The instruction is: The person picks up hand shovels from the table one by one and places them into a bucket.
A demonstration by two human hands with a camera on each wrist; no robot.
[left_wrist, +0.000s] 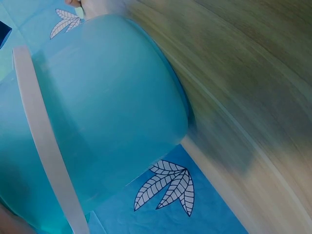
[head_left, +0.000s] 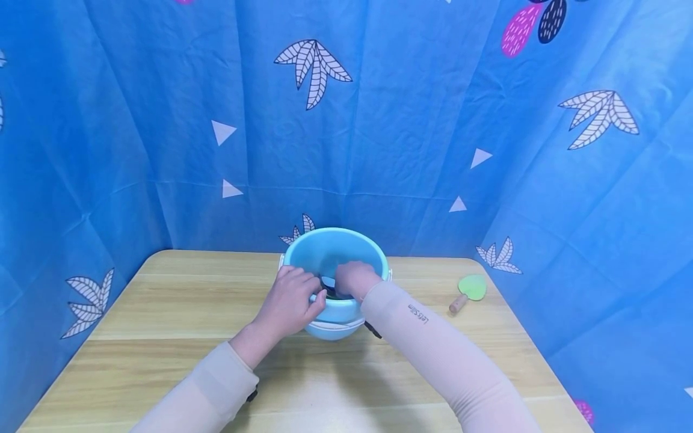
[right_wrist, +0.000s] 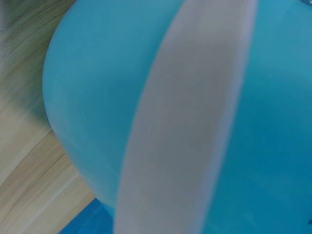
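Note:
A light blue bucket (head_left: 335, 313) with a white handle stands on the table in the head view, its mouth facing up. My left hand (head_left: 292, 297) grips its near left rim, the thumb lying near the edge. Past the near right rim, my right hand (head_left: 354, 279) reaches down inside, and its fingers are hidden there. Something dark with a pale patch shows between the hands in the bucket, too covered to name. Both wrist views show the outside of the bucket (left_wrist: 112, 97) and its white handle (right_wrist: 180, 122), without the fingertips at work.
A small green paddle-shaped tool (head_left: 473, 287) with a brown handle lies on the right of the wooden table (head_left: 189, 300). A blue patterned curtain (head_left: 379, 120) hangs behind the table and along both its sides.

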